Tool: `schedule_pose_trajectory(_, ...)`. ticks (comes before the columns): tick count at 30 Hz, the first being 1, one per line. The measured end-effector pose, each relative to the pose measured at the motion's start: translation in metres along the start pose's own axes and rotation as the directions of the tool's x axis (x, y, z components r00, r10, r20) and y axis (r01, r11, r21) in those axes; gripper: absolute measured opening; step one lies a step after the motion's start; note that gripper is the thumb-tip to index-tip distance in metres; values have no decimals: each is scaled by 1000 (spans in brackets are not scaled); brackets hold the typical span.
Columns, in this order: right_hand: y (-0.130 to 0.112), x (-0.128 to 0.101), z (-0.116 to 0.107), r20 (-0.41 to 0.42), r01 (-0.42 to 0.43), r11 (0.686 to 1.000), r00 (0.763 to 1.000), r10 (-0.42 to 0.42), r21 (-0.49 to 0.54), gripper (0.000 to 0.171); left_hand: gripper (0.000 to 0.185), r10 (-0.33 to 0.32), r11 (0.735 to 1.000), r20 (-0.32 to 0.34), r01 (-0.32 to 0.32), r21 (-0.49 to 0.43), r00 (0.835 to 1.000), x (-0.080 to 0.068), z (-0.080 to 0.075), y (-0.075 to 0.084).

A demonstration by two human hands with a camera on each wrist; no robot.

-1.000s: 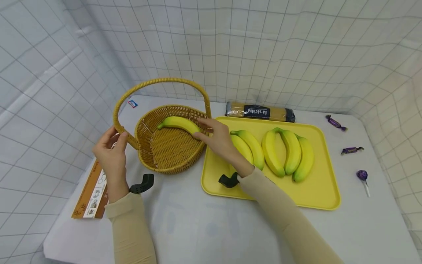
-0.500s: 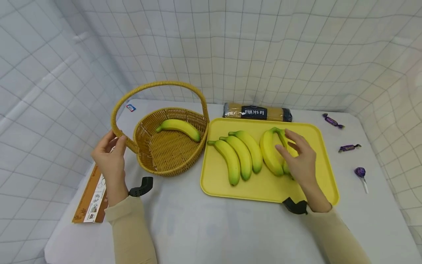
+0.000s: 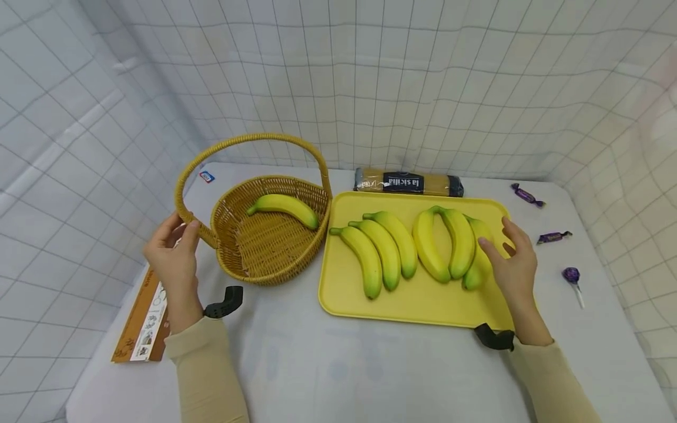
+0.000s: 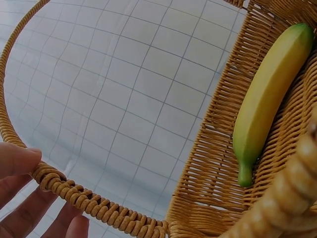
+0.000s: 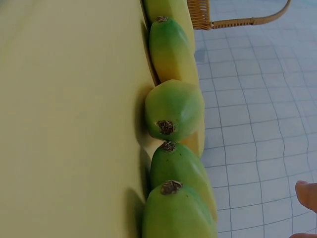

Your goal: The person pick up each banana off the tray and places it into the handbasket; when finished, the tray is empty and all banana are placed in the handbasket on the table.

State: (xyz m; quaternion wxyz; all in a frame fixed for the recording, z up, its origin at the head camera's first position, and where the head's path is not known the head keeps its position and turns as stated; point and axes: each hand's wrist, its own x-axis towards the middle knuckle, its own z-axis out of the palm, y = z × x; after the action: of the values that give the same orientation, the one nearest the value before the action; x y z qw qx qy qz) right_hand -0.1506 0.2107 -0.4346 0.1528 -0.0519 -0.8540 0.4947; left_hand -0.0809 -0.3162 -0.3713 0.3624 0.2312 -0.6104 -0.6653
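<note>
My left hand (image 3: 173, 252) holds the lower left end of the arched handle (image 3: 254, 138) of a wicker basket (image 3: 270, 276). In the left wrist view, the thumb (image 4: 19, 157) lies over the handle and the fingers are below it. A single banana (image 3: 285, 207) rests inside the basket. My right hand (image 3: 514, 267) hovers at the right side of the yellow tray (image 3: 423, 305), fingers spread and holding nothing. Closest to it is the rightmost banana (image 3: 478, 264). Several more bananas (image 3: 388, 244) lie side by side on the tray.
Behind the tray lies a packet of pasta (image 3: 407, 183). To its right are two purple wrapped candies (image 3: 528, 195) and a lollipop (image 3: 572, 275). An orange-brown box (image 3: 140, 323) sits under the left forearm. Grid-patterned cloth walls (image 3: 359, 88) enclose the table.
My right hand has moved from over the basket, with its banana inside, rightward across the tray to the tray's right side. The left hand has stayed on the handle.
</note>
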Motion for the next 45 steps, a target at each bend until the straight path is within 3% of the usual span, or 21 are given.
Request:
schedule_pose_trajectory(10,18,1,6,90,-102,995,991,102,-7,69,31,-28,999,-24,27,-46,999,0,0,-1)
schedule_pose_trajectory(20,30,0,7,147,-216,976,965,218,-32,74,30,-20,997,-22,18,-76,1000,-2,4,-3)
schedule_pose_trajectory(28,37,4,12,169,-197,979,965,203,-50,73,30,-2,998,-23,1,-68,1000,-2,4,-2)
schedule_pose_trajectory(45,40,3,13,189,-208,969,955,231,-132,72,29,-42,996,-26,40,-85,999,0,3,0)
